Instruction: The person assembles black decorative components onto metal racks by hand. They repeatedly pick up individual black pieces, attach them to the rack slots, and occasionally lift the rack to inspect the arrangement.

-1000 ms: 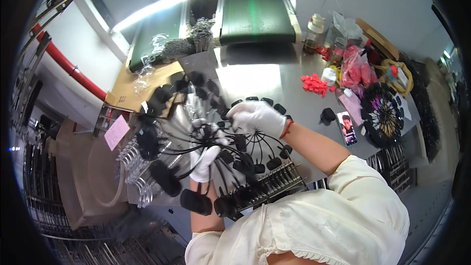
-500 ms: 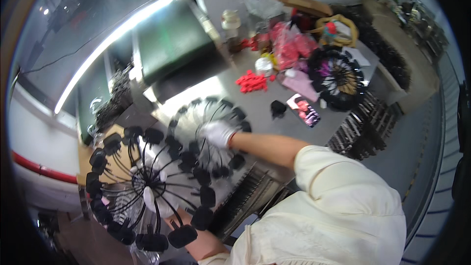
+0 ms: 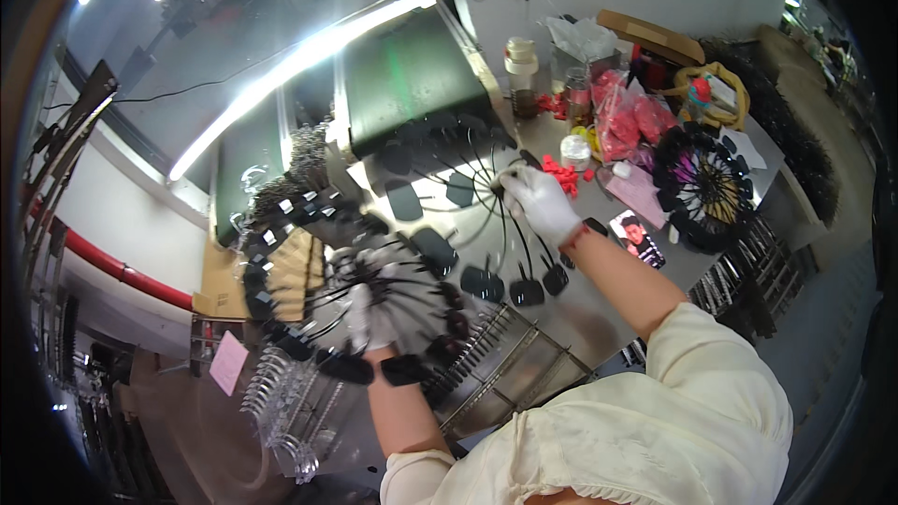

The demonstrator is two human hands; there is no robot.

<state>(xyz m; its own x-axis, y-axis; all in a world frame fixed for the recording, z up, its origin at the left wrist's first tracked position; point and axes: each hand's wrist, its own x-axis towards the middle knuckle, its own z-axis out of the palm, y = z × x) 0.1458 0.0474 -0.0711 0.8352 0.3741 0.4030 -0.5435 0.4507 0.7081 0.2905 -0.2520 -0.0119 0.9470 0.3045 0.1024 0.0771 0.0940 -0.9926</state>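
Observation:
My left hand, in a white glove, is closed around the hub of a round spoked rack. Black flat paddle-shaped pieces ring its rim; motion blurs much of it. My right hand, also gloved, pinches the hub of a second spoked rack with the same black paddles. This one hangs or rests over the metal tabletop, before the dark green conveyor belt. The two racks come close together and seem to overlap at their edges.
A third spoked rack lies at the right, near a phone and pink paper. Red small parts, jars and pink bags stand behind. Metal racks are below the table edge; a cardboard box is left.
My right hand has gone from reaching over the second rack to pinching its hub, and that rack is now tilted and shifted. My left hand's rack has turned. The whole view has swung.

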